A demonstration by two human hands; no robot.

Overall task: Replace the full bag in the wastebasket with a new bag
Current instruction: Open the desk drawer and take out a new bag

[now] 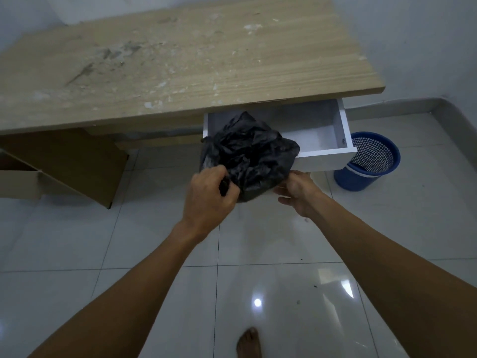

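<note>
Logged crumpled black bag point(251, 153) just past view centre at 12 o'clock, held clear of the floor in front of the open white drawer point(325, 157) and covering the drawer's left half. Found left hand point(210, 195) at the bag's 7 o'clock edge, with back of hand up and fingers curled tight round a bunched fold of the plastic. Found right hand point(296, 193) at the bag's 5 o'clock edge, palm turned up, touching the lower corner. Could not resolve its fingertips (blurred, partly under the plastic), hence could not tell whether pinching or merely supporting. Recorded forearms reaching in from 7 and 5 o'clock. Noted blue mesh wastebasket point(369, 174) upright on the tiled floor point(154, 241) at 3 o'clock of the bag, well apart from both hands, with left rim hidden behind the drawer's right front corner. Noted wooden desk point(180, 60) spanning 10 to 1 o'clock, top marked with pale flecks and grey smears. Noted one bare foot point(249, 342) at 6 o'clock on the tiles.
</note>
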